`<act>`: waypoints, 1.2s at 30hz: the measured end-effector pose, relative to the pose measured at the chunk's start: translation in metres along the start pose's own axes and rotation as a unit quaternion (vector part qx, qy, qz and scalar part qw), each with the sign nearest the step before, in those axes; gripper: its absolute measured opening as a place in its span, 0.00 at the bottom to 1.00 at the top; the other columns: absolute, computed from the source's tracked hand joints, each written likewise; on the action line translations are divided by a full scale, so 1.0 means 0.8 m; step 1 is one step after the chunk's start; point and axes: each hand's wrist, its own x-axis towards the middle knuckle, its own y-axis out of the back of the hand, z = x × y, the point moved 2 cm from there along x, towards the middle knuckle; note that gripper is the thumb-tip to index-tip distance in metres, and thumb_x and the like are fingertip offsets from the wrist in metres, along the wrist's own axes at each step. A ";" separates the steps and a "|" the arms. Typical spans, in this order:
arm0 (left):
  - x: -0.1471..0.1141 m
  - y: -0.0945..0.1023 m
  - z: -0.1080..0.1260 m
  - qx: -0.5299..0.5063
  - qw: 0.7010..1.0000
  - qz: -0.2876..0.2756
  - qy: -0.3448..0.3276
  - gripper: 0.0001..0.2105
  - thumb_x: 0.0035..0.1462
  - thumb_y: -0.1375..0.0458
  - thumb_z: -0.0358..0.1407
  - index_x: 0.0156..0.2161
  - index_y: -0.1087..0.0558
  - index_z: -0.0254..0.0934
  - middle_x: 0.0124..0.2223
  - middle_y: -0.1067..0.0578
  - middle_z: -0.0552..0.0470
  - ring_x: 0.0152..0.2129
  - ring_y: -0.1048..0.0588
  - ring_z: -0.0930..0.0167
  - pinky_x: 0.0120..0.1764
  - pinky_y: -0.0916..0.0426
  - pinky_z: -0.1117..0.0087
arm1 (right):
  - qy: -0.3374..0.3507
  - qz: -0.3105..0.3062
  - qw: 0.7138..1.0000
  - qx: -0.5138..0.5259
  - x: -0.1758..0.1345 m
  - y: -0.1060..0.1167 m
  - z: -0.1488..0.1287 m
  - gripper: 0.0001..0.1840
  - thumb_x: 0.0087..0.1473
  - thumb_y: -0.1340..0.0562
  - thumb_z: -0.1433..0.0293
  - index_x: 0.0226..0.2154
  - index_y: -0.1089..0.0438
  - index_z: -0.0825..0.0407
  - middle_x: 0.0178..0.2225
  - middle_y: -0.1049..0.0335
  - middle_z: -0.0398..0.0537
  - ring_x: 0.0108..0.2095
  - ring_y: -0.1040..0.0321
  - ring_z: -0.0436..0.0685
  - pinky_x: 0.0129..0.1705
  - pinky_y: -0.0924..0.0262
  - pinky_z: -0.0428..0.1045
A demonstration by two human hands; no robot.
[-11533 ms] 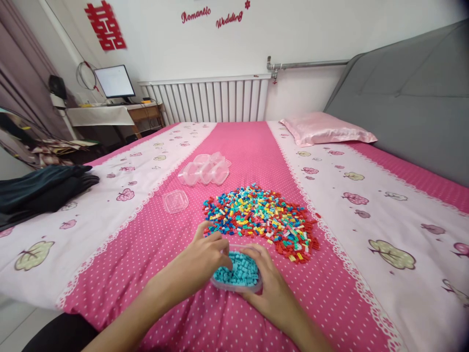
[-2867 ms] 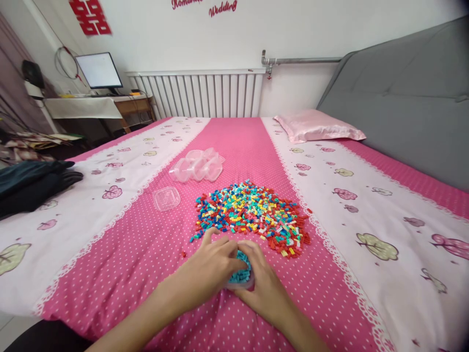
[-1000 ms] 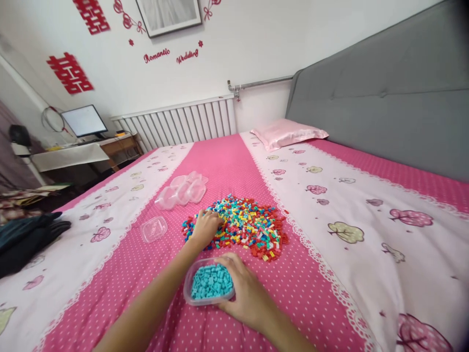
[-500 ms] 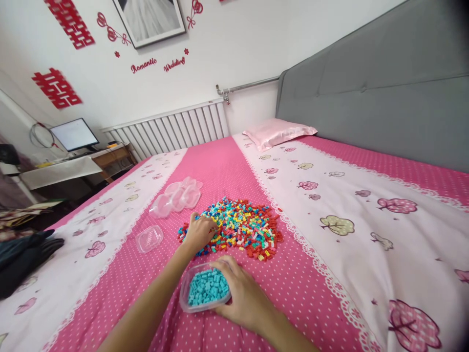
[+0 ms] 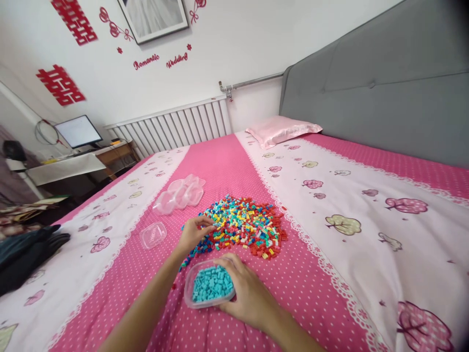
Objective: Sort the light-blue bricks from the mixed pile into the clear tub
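My right hand [image 5: 252,296] is wrapped round the right side of a clear plastic tub [image 5: 187,288], which holds many small turquoise building bricks [image 5: 212,283]. Just beyond it spreads a heap of mixed building bricks [image 5: 242,222] in red, yellow, blue, white and turquoise. My left hand [image 5: 193,233] is over the heap's left edge, thumb and fingertips brought together. Whatever is between those fingertips is too small to make out. Blue bricks [image 5: 200,247] lie below this hand, partly covered by it.
A clear lid [image 5: 153,235] lies left of the heap, with several clear, petal-shaped containers [image 5: 179,194] behind it. The bed's pink dotted cover [image 5: 293,303] carries everything. Dark clothing [image 5: 31,256] sits at the left edge, and a pink pillow [image 5: 280,131] lies by the grey headboard [image 5: 381,98].
My left hand has drawn back a little from the heap and its fingers show more. Blue bricks at the near-left edge have spread toward the tub. My right hand stays on the tub.
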 end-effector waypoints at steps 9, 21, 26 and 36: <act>-0.134 0.037 0.054 -0.033 0.996 0.088 0.008 0.11 0.61 0.42 0.43 0.36 0.25 0.37 0.32 0.22 0.51 0.31 0.25 0.68 0.36 0.31 0.70 | 0.015 0.007 1.000 -0.001 -0.003 -0.009 0.008 0.45 0.48 0.28 0.68 0.64 0.47 0.43 0.63 0.43 0.50 0.61 0.41 0.62 0.63 0.44 0.58; -0.179 -0.003 0.072 -0.025 0.996 0.077 -0.033 0.05 0.54 0.46 0.30 0.34 0.28 0.39 0.34 0.26 0.52 0.36 0.30 0.67 0.43 0.37 0.65 | 0.046 0.009 0.999 -0.022 -0.012 -0.014 0.011 0.39 0.51 0.33 0.72 0.62 0.48 0.43 0.60 0.43 0.53 0.62 0.43 0.63 0.61 0.41 0.59; -0.183 0.001 0.075 -0.041 0.997 0.067 -0.014 0.05 0.52 0.45 0.28 0.33 0.29 0.39 0.33 0.26 0.53 0.38 0.31 0.66 0.44 0.39 0.66 | 0.034 -0.006 0.999 -0.032 -0.016 -0.015 0.013 0.38 0.53 0.34 0.72 0.62 0.49 0.42 0.60 0.44 0.53 0.61 0.41 0.64 0.61 0.40 0.59; -0.182 0.023 0.084 0.111 0.988 -0.010 -0.104 0.01 0.60 0.36 0.35 0.36 0.22 0.44 0.40 0.22 0.57 0.41 0.29 0.68 0.51 0.49 0.62 | 0.024 -0.011 0.998 -0.051 -0.017 -0.015 0.013 0.36 0.56 0.33 0.66 0.62 0.48 0.40 0.61 0.44 0.53 0.60 0.40 0.65 0.59 0.37 0.60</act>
